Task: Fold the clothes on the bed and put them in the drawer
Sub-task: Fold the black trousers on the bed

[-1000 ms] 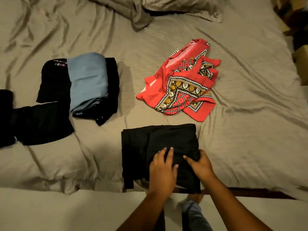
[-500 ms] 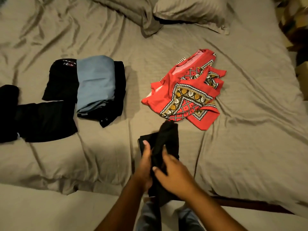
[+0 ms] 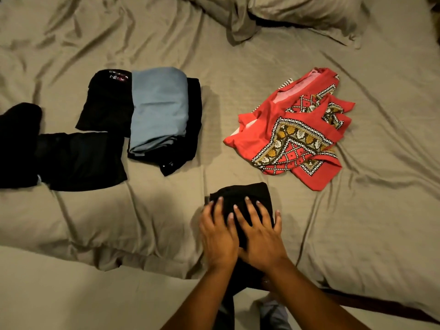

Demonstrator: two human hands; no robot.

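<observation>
The bed [image 3: 357, 222] fills the view, its grey-brown sheet creased, with pillows [image 3: 309, 15] at the far end. No drawer is in sight, so the work looks to be at the folding stage.

On the left lies a group of folded dark clothes [image 3: 78, 160], and just beside them a folded blue garment [image 3: 157, 108] rests on another black piece. On the right, well apart from these, the red patterned garment [image 3: 292, 129] lies crumpled and unfolded.

Between the two groups, near the bed's front edge, sits the black garment [image 3: 245, 194] in hand. It is a narrow bundle whose near end seems to hang over that edge. The left hand [image 3: 217, 232] and right hand [image 3: 259, 241] lie flat on it side by side, fingers spread and straight, pressing down and gripping nothing.

This looks like the last flattening of a fold. The next move probably calls for one more fold, or for lifting the bundle to the pile on the left — bare sheet lies open on that path. The front edge is the risk — a loose bundle could slip off it.
</observation>
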